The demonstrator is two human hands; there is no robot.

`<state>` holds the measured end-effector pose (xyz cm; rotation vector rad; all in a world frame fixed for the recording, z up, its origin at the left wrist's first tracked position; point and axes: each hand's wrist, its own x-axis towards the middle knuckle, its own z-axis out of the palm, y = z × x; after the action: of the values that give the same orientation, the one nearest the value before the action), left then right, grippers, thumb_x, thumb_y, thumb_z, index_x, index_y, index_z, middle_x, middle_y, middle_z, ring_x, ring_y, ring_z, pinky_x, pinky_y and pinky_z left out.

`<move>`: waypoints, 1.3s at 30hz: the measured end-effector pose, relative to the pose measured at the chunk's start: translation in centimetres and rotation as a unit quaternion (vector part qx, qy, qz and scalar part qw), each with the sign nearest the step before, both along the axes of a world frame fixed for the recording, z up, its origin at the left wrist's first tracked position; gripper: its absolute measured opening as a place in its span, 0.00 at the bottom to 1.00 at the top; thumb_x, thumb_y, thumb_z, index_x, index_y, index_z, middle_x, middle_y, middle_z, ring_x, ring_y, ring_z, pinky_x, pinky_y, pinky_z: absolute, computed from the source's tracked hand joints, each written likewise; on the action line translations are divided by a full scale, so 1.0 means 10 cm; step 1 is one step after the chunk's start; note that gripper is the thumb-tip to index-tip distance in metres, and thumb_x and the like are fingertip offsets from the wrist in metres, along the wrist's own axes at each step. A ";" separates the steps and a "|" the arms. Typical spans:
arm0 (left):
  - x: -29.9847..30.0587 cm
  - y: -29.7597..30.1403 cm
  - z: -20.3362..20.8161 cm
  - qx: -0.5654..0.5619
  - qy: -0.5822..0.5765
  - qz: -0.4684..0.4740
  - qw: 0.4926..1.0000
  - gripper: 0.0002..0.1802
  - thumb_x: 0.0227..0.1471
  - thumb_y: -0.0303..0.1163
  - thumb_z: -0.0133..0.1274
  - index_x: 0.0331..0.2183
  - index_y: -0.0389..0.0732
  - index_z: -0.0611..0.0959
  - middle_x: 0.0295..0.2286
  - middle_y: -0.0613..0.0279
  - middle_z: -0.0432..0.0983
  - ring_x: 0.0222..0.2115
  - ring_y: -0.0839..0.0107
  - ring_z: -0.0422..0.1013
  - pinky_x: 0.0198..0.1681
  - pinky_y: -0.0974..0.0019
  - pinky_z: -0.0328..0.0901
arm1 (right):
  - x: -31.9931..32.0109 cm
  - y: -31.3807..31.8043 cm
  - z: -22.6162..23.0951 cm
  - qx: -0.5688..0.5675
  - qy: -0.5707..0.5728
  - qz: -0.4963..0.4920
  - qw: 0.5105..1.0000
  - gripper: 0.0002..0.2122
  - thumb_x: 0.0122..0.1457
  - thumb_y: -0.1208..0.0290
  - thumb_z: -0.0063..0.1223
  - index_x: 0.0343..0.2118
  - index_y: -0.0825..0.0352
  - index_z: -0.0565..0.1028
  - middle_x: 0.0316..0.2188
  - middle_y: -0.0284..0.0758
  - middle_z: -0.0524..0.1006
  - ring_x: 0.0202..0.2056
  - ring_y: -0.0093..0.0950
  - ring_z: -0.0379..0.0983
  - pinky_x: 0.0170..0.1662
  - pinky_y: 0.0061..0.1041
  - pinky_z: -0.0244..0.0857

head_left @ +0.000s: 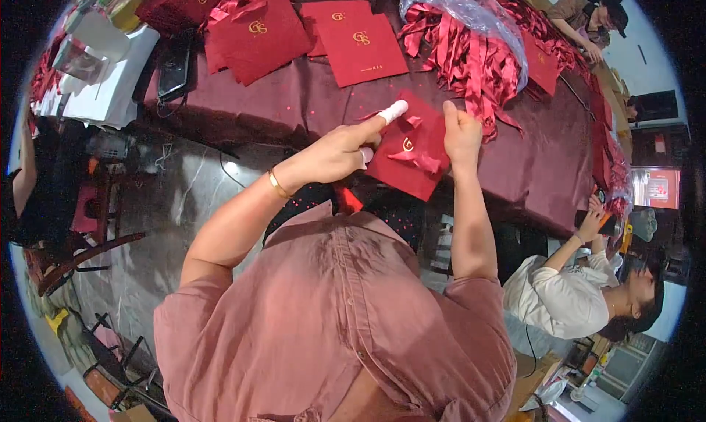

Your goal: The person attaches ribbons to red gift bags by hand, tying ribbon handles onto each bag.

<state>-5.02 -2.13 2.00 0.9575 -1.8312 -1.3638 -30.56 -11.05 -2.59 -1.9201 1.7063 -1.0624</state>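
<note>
A flat red gift bag (421,144) with a gold emblem and short pieces of red ribbon (416,160) is held up at the near table edge, in front of my chest. My right hand (463,136) grips its right side, thumb up along the edge. At the left side my left hand (342,150) holds it, with the index finger stretched over the upper left corner. That fingertip wears a white finger cover (395,112); the thumb has a pale pink one. My other left fingers are partly hidden.
More red bags (362,48) lie across the dark red tablecloth (294,109). Behind my right hand, a clear plastic bag (471,10) spills red ribbons (471,61). A phone (174,70) and white papers (132,76) lie left. Two people (566,293) (588,21) work at the right.
</note>
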 end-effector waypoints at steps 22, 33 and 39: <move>-0.14 0.10 0.02 -0.159 -0.082 0.007 0.984 0.50 0.44 0.19 0.44 0.65 0.52 0.42 0.27 0.41 0.68 0.29 0.46 0.67 0.36 0.53 0.62 | 0.18 -0.03 0.04 -0.080 0.031 0.058 0.995 0.22 0.64 0.62 0.44 0.19 0.77 0.68 0.12 0.44 0.60 0.16 0.25 0.53 0.21 0.34 0.50; -0.05 0.03 0.16 -0.255 -0.190 0.242 0.917 0.36 0.41 0.25 0.48 0.56 0.53 0.69 0.21 0.48 0.72 0.24 0.47 0.71 0.28 0.45 0.65 | -0.05 -0.24 0.11 -0.122 -0.038 0.008 0.992 0.19 0.65 0.63 0.45 0.27 0.78 0.75 0.18 0.26 0.69 0.23 0.19 0.61 0.26 0.25 0.60; 0.05 -0.11 -0.18 -0.133 0.036 0.420 0.897 0.23 0.60 0.36 0.43 0.55 0.39 0.65 0.44 0.44 0.72 0.41 0.55 0.73 0.44 0.59 0.67 | 0.29 -0.12 0.38 -0.079 -0.086 -0.044 0.992 0.21 0.62 0.62 0.49 0.18 0.76 0.68 0.12 0.28 0.57 0.20 0.17 0.55 0.22 0.28 0.53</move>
<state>-4.57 -3.24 0.18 1.3039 -1.2387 -0.5819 -27.67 -12.24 1.17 -1.7987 1.6674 -1.3913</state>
